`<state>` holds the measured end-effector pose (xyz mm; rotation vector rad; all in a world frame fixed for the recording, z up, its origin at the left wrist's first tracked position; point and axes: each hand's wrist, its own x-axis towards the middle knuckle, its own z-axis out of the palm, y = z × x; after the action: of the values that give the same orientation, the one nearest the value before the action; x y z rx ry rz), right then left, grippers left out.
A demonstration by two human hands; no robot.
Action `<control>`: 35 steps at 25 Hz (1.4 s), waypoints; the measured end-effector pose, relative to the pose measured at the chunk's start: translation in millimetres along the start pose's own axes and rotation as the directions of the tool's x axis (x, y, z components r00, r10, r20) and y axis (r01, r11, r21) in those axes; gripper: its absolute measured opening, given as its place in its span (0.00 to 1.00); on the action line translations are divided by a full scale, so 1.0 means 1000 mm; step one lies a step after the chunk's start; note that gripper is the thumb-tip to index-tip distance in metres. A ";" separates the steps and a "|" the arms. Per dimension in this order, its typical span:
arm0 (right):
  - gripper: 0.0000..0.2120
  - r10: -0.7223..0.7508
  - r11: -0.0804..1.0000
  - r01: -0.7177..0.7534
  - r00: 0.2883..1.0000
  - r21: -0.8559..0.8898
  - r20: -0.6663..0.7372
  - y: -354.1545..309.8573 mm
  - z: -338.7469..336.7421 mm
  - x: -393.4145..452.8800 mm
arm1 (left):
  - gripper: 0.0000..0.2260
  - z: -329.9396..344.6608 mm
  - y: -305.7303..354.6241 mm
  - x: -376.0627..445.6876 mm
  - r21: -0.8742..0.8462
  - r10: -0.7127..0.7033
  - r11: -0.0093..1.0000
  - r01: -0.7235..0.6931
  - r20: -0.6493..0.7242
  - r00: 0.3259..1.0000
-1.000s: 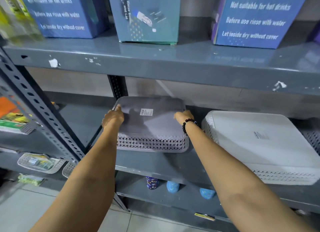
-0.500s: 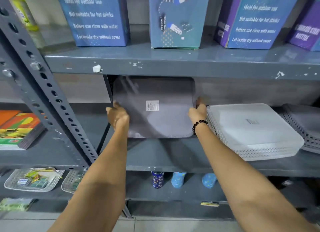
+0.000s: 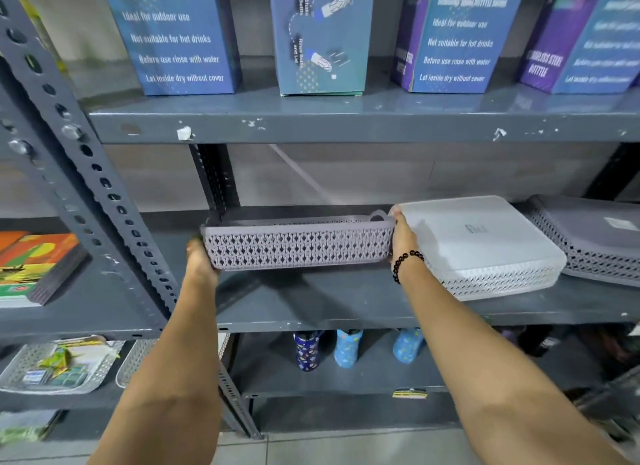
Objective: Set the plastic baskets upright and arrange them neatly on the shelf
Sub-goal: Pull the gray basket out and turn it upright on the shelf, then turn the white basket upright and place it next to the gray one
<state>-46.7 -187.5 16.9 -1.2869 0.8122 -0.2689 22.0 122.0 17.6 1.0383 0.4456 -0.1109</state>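
Head view: left hand (image 3: 200,260) and right hand (image 3: 401,237) clamp the short ends of an upright lilac perforated plastic basket (image 3: 298,242), fingers curled against it, held low over the grey metal shelf (image 3: 346,305); just beyond the right fingers, an overturned white lattice plastic basket (image 3: 485,246) lies.

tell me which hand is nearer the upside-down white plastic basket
Right. The right hand is against the upside-down white plastic basket; the left hand is across the grey basket.
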 end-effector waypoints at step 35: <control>0.23 -0.439 0.641 0.325 0.898 -0.695 0.014 -0.004 -0.032 -0.012 | 0.22 0.133 -0.102 -0.038 0.821 0.444 0.193 -0.537 0.415 0.794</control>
<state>-75.1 -205.6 23.8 -2.1855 0.7884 -0.4398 -1.9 -48.1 7.8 2.2908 -0.1469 0.2293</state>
